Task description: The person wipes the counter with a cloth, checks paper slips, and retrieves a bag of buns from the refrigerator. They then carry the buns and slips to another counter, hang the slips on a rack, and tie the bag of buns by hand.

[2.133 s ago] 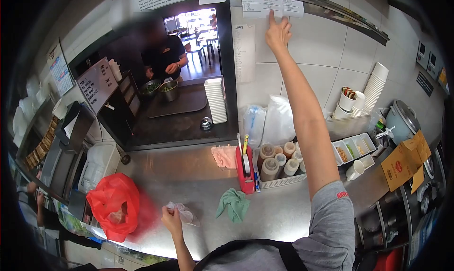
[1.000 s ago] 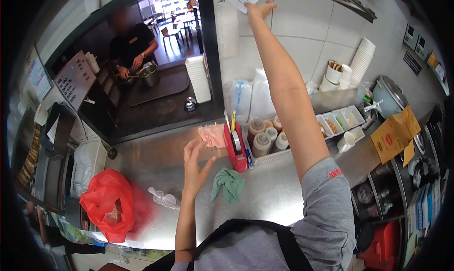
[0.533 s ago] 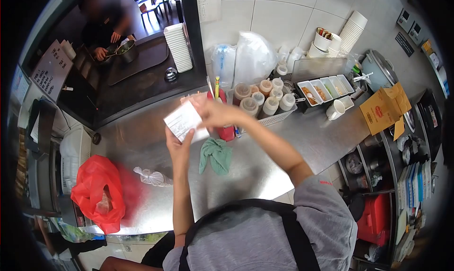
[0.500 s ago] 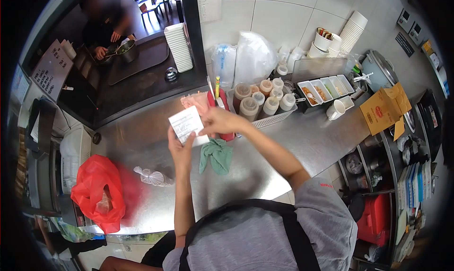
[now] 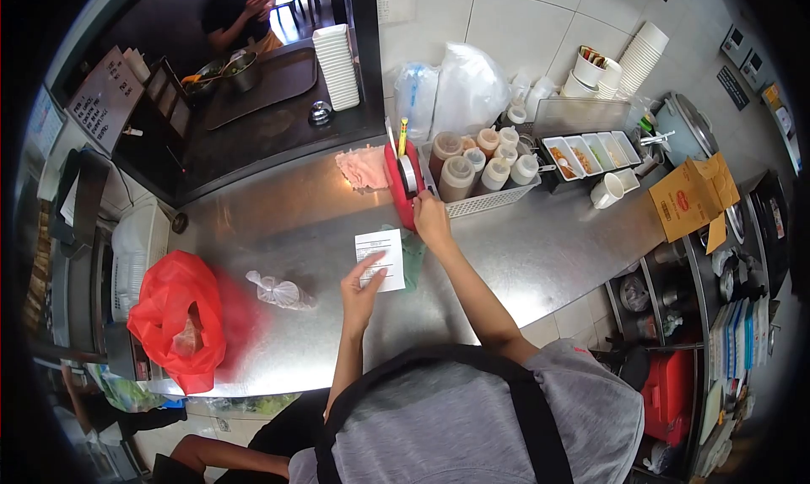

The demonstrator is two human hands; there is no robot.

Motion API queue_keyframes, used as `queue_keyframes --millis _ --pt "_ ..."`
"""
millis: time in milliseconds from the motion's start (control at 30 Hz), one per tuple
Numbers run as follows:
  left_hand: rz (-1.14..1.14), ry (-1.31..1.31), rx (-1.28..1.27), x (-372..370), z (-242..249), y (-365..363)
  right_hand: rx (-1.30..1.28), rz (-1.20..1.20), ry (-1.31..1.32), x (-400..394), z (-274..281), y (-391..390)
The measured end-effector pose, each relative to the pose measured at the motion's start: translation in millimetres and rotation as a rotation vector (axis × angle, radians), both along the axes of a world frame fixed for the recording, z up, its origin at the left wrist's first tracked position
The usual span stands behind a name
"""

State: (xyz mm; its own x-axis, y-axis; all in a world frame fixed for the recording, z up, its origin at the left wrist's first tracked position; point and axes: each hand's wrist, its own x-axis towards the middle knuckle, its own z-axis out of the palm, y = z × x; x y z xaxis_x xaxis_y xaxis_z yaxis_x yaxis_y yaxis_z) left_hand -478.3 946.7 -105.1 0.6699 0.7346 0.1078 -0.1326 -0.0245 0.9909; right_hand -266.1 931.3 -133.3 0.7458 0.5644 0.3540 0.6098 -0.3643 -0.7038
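A white printed receipt [image 5: 392,275] is in my left hand [image 5: 359,294], with my thumb and fingers lying across its face. Partly under the receipt, a green cloth [image 5: 413,256] rests on the steel counter. My right hand [image 5: 434,221] is closed at the near part of a red tape dispenser [image 5: 395,176], which carries a pale roll. Whether those fingertips pinch the tape's end is hidden. Pens [image 5: 402,132] stand at the dispenser's far end. Left of it lies a crumpled pink cloth [image 5: 363,168].
A basket [image 5: 485,202] of sauce bottles stands right of the dispenser. A knotted plastic bag [image 5: 280,292] and a red bag [image 5: 173,315] sit on the counter [image 5: 295,205] to the left. Beyond the pass-through, another person [image 5: 232,16] stands near pots and a tray [image 5: 270,96].
My right hand has left the receipt and moved to the tape dispenser. My left hand has brought the receipt nearer, over the green cloth. The person beyond has raised their hands from the pot.
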Motion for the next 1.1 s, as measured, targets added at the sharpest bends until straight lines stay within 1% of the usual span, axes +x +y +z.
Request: queue_keyframes --millis 100,133,233,333,367,467,600,667,700,800,900,1000,1067,1100 --pt "0.02 0.017 -0.142 -7 5 -10 0.173 -0.034 0.101 0 -14 2" --pt "0.008 0.022 -0.144 -10 4 -11 0.227 -0.044 0.136 1 -22 3" --pt "-0.022 0.038 -0.147 -22 2 -13 0.274 -0.109 0.286 5 -31 11" --pt "-0.041 0.038 -0.144 -31 0 -11 0.372 -0.148 0.616 3 -20 12" --pt "-0.043 0.033 -0.145 -34 -1 -10 0.406 -0.163 0.671 1 -14 11" --pt "-0.054 0.042 -0.169 -44 -1 -7 0.54 -0.089 0.843 -1 -14 6" --pt "-0.059 0.049 -0.147 -48 2 1 0.583 -0.095 0.753 -12 -16 -5" --pt "-0.095 0.06 -0.123 -47 0 6 0.55 -0.127 0.715 -16 -42 -9" --pt "-0.113 0.067 -0.111 -46 1 8 0.532 -0.143 0.697 -19 -44 -11" --pt "-0.142 0.103 -0.005 -39 6 16 0.308 -0.296 0.518 -20 -45 -6" --pt "-0.089 0.077 0.255 -31 9 25 0.116 -0.287 0.309 -18 -43 -25" --pt "-0.022 0.084 0.458 -24 10 32 0.503 -0.003 0.985 -39 -9 -42" --pt "-0.035 0.097 0.47 -20 13 31 0.579 0.102 1.338 -63 42 -42" --pt "-0.044 0.1 0.479 -17 15 30 0.619 0.156 1.511 -71 56 -40"
